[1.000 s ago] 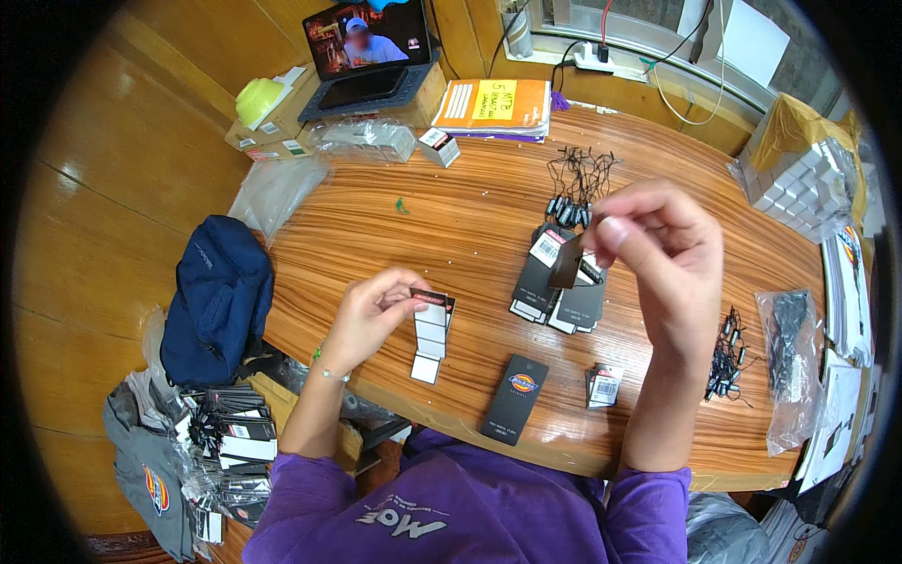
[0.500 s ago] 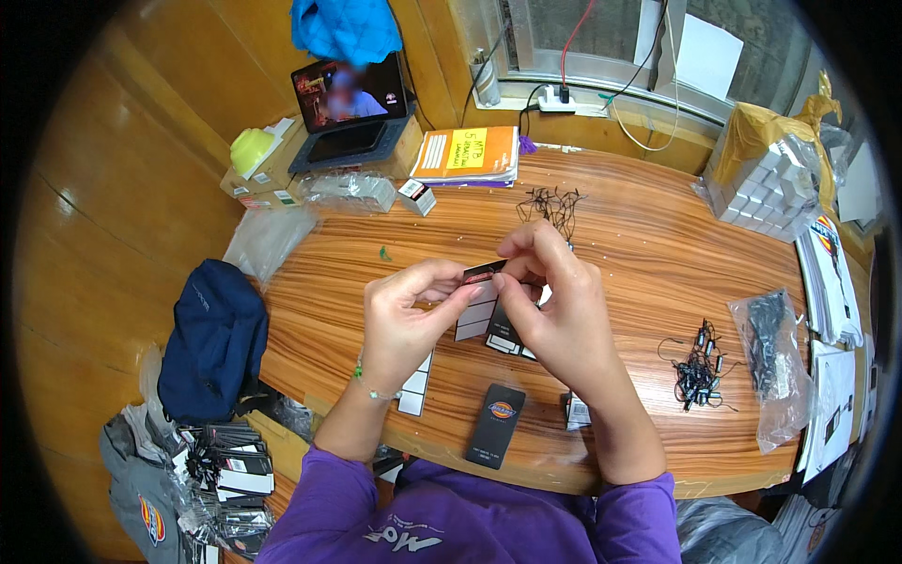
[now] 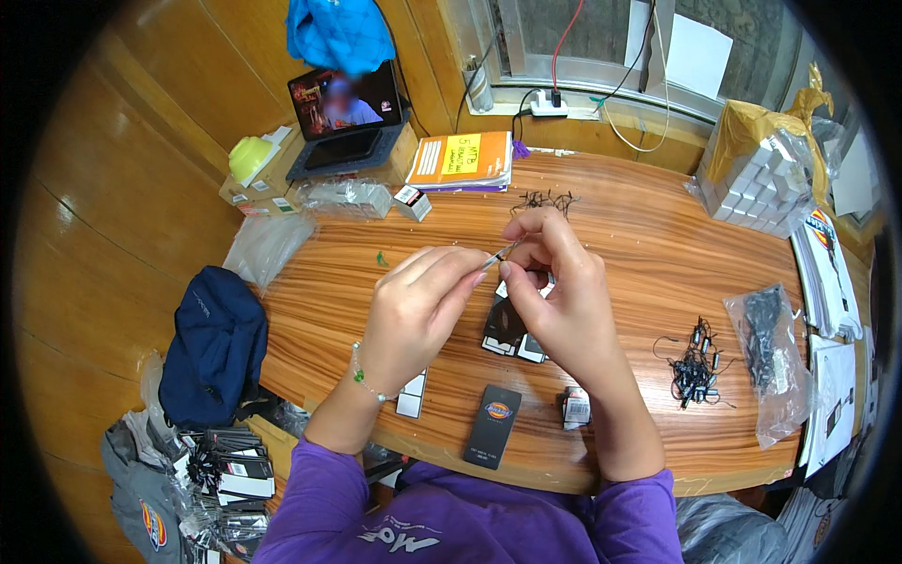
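My left hand (image 3: 423,305) pinches a thin hang tag (image 3: 498,256), which is turned nearly edge-on above the table. Thumb and fingers of my right hand (image 3: 564,287) are closed on the tag's other end; whether they also hold a string is too small to tell. Beneath the hands lies a pile of black-and-white tags (image 3: 505,324), partly covered by my right hand. Closer to me is a single black hang tag (image 3: 493,428) with an oval logo. A white label strip (image 3: 411,395) lies by my left wrist, and small barcode labels (image 3: 576,408) by my right forearm.
Black tag strings lie in a tangle (image 3: 545,200) beyond my hands and a clump (image 3: 697,367) at right, beside a plastic bag (image 3: 769,367). Small white boxes (image 3: 752,183) stand far right. Notebooks (image 3: 460,162) and a propped tablet (image 3: 346,99) stand at the back.
The tag has turned from showing its dark and pale faces to nearly edge-on. My left hand has rolled over it, and more of the pile below is uncovered.
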A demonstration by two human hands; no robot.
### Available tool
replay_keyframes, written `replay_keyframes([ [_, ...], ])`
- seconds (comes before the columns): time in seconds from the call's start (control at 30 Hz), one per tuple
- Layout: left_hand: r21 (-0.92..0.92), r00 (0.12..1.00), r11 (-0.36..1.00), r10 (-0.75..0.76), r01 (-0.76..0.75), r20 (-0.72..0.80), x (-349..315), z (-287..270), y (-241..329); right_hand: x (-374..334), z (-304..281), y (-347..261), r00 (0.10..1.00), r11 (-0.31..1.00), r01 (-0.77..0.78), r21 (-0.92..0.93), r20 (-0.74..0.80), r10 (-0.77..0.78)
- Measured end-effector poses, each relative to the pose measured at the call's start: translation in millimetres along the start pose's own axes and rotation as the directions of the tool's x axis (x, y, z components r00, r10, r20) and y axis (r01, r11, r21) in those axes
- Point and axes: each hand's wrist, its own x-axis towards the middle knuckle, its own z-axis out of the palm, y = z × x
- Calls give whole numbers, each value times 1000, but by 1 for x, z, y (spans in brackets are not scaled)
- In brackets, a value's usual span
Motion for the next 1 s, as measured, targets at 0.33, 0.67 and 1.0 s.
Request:
replay_keyframes([
  [0.33, 54, 992, 993, 98, -103, 83, 8, -1, -2, 1, -2, 2, 1000, 996, -17, -90, 5, 18],
  [0.67, 9, 994, 996, 85, -85, 68, 6, -3, 2, 9, -10, 19, 942, 755, -333, 564, 232, 242],
  [1.0, 276, 963, 926, 270, -257, -12, 5, -5, -8, 12, -8, 17, 937, 779, -345, 523, 237, 256],
])
